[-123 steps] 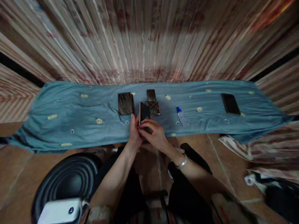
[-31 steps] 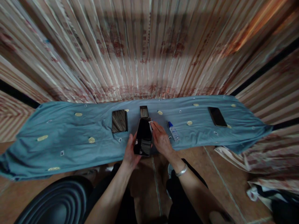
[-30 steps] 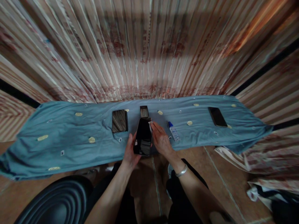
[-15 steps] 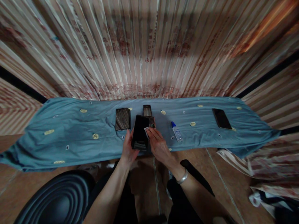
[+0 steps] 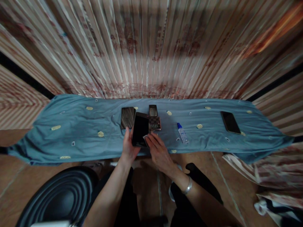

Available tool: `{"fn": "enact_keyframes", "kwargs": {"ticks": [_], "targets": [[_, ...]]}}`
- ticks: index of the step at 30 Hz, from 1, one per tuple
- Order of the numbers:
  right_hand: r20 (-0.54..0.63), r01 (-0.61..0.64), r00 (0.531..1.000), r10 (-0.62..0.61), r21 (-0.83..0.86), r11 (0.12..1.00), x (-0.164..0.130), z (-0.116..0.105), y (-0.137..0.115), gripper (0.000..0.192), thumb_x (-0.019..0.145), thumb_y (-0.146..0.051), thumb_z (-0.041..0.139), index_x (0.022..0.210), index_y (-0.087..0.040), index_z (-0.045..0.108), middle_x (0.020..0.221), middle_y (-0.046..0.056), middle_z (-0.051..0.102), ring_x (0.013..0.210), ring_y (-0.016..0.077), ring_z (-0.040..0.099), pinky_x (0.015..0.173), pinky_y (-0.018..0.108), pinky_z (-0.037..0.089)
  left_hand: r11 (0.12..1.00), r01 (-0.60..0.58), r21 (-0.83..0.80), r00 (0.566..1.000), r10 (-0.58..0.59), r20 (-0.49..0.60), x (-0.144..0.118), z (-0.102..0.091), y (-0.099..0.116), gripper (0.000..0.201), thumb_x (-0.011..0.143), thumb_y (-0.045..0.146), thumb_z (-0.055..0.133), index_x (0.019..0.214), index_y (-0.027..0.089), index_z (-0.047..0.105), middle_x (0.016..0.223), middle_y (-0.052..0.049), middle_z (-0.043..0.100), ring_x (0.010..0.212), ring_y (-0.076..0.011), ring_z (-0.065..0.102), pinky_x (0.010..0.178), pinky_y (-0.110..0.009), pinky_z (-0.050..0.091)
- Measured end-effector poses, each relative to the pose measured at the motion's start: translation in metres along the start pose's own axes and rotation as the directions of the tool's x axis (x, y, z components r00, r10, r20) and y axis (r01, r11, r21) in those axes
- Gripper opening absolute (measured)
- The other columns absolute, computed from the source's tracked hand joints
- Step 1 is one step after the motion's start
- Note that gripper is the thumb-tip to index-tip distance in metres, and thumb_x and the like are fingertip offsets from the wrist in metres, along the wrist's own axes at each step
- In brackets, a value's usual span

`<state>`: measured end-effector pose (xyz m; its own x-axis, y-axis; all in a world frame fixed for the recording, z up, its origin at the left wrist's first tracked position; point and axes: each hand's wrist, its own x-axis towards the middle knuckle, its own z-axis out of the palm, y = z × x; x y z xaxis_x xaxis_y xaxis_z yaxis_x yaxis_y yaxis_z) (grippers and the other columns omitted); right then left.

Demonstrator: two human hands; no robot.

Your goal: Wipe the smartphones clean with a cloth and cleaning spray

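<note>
While a long blue cloth [image 5: 78, 132] covers the low surface as padding, several phones lie flat on it, one phone [image 5: 230, 122] well apart at the right; the left hand [image 5: 128, 148] grips a black phone [image 5: 140, 130] by its lower edge, screen up, steadying it; the right hand [image 5: 159, 152] pinches a small white wipe [image 5: 145, 137] against the glass; a small bottle [image 5: 182, 133] lies near.

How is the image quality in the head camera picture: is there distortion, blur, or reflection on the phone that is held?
Head view: strong wide-angle distortion bends the blue cloth and fans out the striped backdrop. Light is dim and warm, with an orange glow at upper right. The edges are soft and smeared. The black phone in the left hand shows a dark screen with little glare; the right hand touches it.
</note>
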<state>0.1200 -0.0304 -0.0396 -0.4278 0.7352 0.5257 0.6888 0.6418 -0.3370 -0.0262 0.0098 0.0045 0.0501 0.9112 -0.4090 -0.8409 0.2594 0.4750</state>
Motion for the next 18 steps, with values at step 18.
{"fn": "enact_keyframes", "kwargs": {"ticks": [18], "targets": [[0.041, 0.074, 0.996, -0.074, 0.012, 0.997, -0.007, -0.001, -0.021, 0.057, 0.091, -0.003, 0.038, 0.147, -0.008, 0.043, 0.144, 0.016, 0.054, 0.143, 0.0278, 0.037, 0.113, 0.049, 0.045, 1.0, -0.005, 0.019, 0.993, 0.007, -0.114, -0.004, 0.003, 0.004, 0.058, 0.094, 0.06, 0.038, 0.123, 0.017, 0.065, 0.107, -0.013, 0.075, 0.103, -0.0297, 0.071, 0.093, -0.045, 0.054]]}}
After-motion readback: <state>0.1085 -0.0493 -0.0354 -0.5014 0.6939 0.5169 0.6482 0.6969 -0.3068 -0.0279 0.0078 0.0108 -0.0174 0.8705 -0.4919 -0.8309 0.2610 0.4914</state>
